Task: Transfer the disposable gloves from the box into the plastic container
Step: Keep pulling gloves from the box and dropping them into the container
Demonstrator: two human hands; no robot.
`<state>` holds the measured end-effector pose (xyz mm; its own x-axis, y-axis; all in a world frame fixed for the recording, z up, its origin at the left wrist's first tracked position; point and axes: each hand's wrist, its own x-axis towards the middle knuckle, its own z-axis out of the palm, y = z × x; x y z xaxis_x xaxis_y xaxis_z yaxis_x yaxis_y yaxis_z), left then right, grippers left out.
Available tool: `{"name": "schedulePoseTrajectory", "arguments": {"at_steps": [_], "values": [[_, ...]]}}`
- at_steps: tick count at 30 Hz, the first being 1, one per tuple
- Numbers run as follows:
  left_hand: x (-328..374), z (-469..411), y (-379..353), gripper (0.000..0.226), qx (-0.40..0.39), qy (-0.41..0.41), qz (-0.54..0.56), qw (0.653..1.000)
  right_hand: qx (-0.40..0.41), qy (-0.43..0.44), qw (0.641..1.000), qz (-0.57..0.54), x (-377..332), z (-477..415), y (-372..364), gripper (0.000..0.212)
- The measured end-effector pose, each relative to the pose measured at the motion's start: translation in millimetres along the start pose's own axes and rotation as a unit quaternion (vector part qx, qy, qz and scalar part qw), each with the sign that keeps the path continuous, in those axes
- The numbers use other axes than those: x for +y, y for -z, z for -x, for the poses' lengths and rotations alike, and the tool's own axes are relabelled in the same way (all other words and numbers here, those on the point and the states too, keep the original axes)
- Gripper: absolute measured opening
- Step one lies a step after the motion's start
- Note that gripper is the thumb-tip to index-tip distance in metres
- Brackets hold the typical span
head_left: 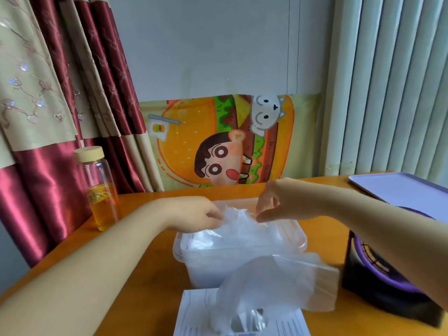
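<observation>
Disposable gloves [242, 231] fill the plastic container [179, 249]; above it, fingers [215, 215] of the left hand [194, 214] and right hand [283, 200] pinch the top glove. More trail from the box [194, 311] just in front of it; a bottle [101, 190] left of it holds amber liquid.

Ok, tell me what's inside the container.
Crumpled clear gloves fill the container; both the left hand and right hand pinch the top one. How deep the pile goes cannot be seen: the gloves cover the bottom.
</observation>
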<state>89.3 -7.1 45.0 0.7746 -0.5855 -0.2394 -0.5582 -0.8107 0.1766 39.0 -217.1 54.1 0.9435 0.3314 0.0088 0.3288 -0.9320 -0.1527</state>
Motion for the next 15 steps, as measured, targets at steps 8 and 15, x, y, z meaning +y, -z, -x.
{"name": "schedulePoseTrajectory", "arguments": {"at_steps": [8, 15], "values": [[48.7, 53.9, -14.9, 0.055, 0.039, -0.098, 0.148, 0.983, -0.187, 0.022, 0.981, -0.049, -26.6, 61.1, 29.4, 0.074], [59.5, 59.3, -26.9, 0.004, 0.117, -0.132, 0.036, 0.984, -0.059, 0.012, 0.985, 0.160, -23.1, 91.0, 0.7, 0.070]]}}
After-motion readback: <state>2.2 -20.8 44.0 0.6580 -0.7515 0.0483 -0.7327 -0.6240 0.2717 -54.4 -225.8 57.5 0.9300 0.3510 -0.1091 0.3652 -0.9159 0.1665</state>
